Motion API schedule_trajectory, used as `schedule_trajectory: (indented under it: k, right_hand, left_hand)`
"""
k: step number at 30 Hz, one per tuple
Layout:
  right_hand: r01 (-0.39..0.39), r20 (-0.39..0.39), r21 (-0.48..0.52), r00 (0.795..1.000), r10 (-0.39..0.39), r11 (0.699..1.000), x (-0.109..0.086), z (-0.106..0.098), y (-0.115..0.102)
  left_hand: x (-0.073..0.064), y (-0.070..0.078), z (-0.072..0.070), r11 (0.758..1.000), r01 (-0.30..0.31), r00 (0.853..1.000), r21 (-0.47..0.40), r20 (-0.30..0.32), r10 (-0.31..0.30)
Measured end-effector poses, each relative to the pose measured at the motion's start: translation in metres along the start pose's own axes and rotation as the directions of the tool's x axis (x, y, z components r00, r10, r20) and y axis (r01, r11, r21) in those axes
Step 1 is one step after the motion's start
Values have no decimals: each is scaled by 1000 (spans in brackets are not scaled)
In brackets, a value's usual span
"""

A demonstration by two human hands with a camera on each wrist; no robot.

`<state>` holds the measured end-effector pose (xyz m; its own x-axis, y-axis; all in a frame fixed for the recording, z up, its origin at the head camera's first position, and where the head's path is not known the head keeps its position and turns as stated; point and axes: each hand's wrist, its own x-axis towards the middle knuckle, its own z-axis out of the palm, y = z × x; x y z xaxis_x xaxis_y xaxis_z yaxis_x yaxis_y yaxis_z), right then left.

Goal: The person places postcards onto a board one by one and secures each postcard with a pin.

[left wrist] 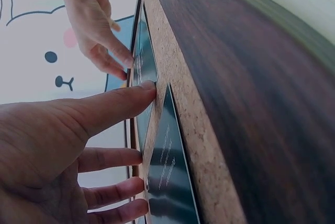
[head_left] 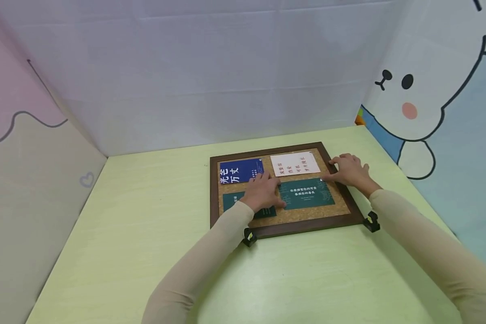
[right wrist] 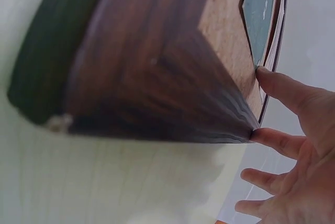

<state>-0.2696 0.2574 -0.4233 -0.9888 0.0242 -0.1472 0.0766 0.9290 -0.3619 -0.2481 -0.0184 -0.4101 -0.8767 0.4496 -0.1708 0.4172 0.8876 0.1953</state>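
Note:
A cork board (head_left: 303,216) in a dark brown wooden frame lies on the table. My left hand (head_left: 262,191) spreads over its middle, the thumb on the left edge of a green card (head_left: 305,194) with white print. In the left wrist view the fingers of that left hand (left wrist: 47,130) look nearly straight. My right hand (head_left: 350,171) is at the right side. Its thumb (right wrist: 282,88) presses at the card's upper right corner, where a small pin shows, while the index finger touches the frame's edge. A second green card (head_left: 265,213) is partly hidden under the left hand.
A blue card (head_left: 240,171) and a white card (head_left: 295,164) with red writing sit along the board's far side. The pale green table (head_left: 146,216) extends left and in front. White sheeting (head_left: 210,81) stands behind, and a cartoon-printed panel (head_left: 461,135) rises at right.

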Motion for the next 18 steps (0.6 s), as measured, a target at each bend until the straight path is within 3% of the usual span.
schedule_trajectory:
  k: [12,18]
  right_hand:
    - [20,58,-32,998,-18,999,4,-3,-6]
    - [82,59,-60,995,-78,995,11,-15,-6]
  left_hand:
    - [-3,-2,3,998,-5,1000,61,18,4]
    - [-5,-9,-1,999,-36,999,-37,19,37]
